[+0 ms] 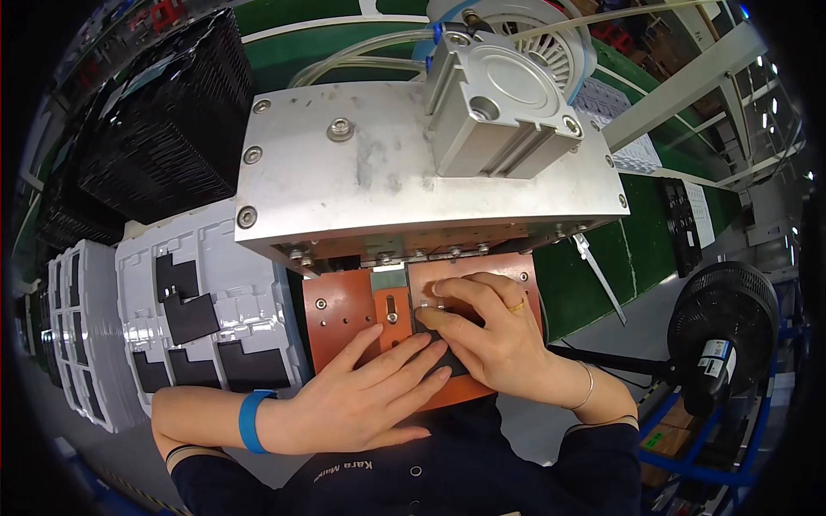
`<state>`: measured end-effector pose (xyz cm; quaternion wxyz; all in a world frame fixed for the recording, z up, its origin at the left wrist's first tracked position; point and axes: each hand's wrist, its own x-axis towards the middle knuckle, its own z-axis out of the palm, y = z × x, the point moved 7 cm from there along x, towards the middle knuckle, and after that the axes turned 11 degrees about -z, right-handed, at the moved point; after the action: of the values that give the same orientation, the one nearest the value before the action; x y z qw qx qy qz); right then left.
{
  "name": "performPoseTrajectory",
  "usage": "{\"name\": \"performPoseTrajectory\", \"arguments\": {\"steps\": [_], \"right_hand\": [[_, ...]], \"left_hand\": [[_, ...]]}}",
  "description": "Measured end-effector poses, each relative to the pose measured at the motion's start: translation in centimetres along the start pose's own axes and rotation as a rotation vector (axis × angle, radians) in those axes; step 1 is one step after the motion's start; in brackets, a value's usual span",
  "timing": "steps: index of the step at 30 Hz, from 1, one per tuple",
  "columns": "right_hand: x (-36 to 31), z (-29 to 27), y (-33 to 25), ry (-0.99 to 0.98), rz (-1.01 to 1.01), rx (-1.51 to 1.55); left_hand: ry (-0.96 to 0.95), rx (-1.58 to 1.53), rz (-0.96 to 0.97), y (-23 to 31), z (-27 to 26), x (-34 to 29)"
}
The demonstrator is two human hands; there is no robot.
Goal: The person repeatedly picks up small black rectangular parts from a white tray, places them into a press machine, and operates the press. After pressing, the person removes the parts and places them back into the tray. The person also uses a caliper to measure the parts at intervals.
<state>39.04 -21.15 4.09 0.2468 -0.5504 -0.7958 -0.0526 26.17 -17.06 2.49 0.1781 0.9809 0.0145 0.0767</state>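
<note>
white trays (206, 301) of black parts sit beside the orange plate (344, 314); on it my left hand (366, 400) and right hand (490, 331) press a flat black piece (447, 344).

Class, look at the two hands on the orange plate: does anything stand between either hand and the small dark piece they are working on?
Nothing visible does. The right hand and the left hand both lie directly on the dark piece on the orange plate. The metal press hangs above and behind them.
</note>
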Motion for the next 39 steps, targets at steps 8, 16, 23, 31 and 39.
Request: {"name": "performPoseTrajectory", "arguments": {"steps": [8,16,23,31,39], "right_hand": [[-1.8,-2.8,0.9,0.128,0.182,0.12],[-3.3,-1.6,0.4,-0.034,0.133,0.148],[-0.9,-1.5,2.8,0.009,0.086,0.17],[-0.6,-1.3,2.8,-0.009,0.096,0.167],[-0.8,-1.2,2.8,-0.023,0.133,0.189]], "left_hand": [[-0.034,-0.02,-0.022,0.0,-0.2,-0.1],[-0.065,-0.125,-0.075,-0.8,-1.1,0.2],[-0.005,-0.089,-0.114,-3.5,-1.2,1.4],[-0.017,-0.078,-0.144,-3.5,-1.1,1.5],[-0.015,-0.137,-0.144,-3.6,-1.4,1.7]]}}
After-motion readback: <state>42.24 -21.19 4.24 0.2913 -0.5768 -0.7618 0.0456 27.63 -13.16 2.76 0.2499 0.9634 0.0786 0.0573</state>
